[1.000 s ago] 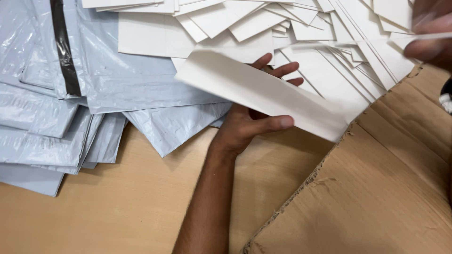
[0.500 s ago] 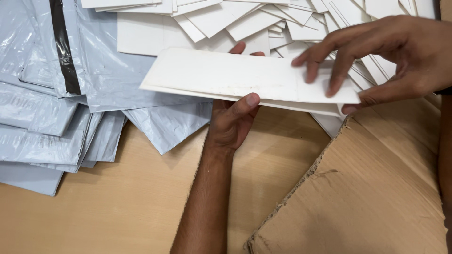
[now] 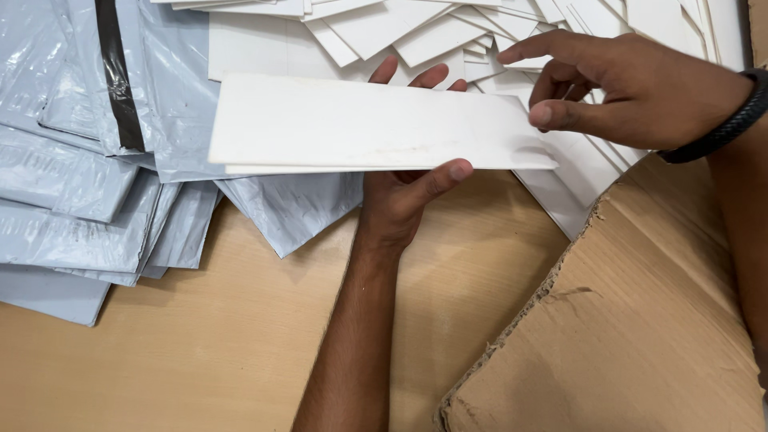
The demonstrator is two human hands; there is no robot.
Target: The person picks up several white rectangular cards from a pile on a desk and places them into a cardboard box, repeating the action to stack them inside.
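Note:
My left hand [image 3: 400, 200] grips a long flat white card sleeve [image 3: 352, 124] from below, thumb on its near edge and fingertips showing past its far edge. The sleeve lies level above the table. My right hand [image 3: 632, 84], with a dark braided band on the wrist, hovers at the sleeve's right end, thumb close to the corner and index finger stretched left; I cannot tell whether it touches the sleeve.
A heap of white card pieces [image 3: 448, 36] covers the back of the wooden table [image 3: 240, 344]. Several grey plastic mailer bags [image 3: 88, 184] are piled at the left. A torn brown cardboard sheet [image 3: 640, 320] lies at the right.
The sleeve has turned from tilted to level and shifted left. My right hand came in from the top right, pinched the sleeve's right end, then lifted off it.

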